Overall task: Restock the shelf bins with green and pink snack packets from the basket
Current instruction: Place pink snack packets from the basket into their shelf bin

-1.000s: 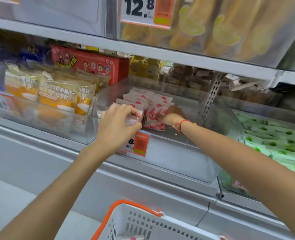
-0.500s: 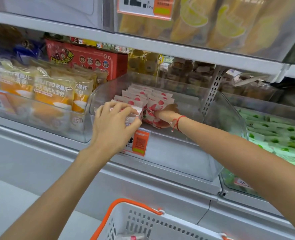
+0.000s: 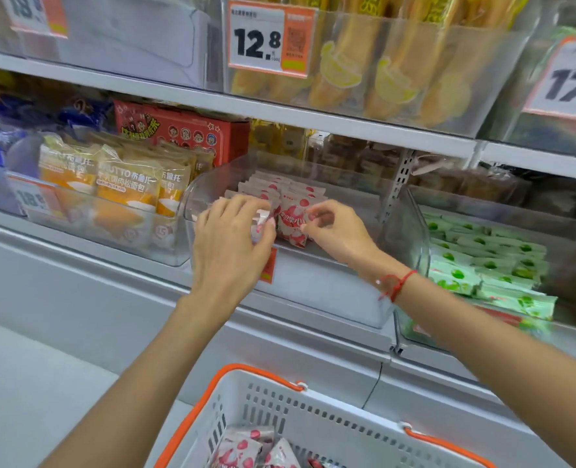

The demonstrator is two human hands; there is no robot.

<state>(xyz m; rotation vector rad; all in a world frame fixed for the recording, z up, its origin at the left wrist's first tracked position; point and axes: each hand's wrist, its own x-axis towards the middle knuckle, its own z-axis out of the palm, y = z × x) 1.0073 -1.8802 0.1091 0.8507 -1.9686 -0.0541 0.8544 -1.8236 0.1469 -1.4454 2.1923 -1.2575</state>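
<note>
Both hands in the clear bin (image 3: 330, 292). Left hand (image 3: 229, 241) grips a pink packet (image 3: 261, 222) at near-left; right hand (image 3: 339, 231) pinches the front pink packet (image 3: 291, 224). More pink packets in basket (image 3: 313, 413) below.

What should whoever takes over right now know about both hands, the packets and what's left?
Left hand: at the front left of the clear middle bin, fingers curled round a pink packet.
Right hand: pinching the edge of the front pink packet standing in the same bin.
Pink packets stand in rows at the left of that bin; its right part looks bare.
Green packets fill the bin to the right.
Basket below holds more pink packets; no green ones show in the visible part.
Left: seat the held packets, then keep moving pink ones from the basket.
</note>
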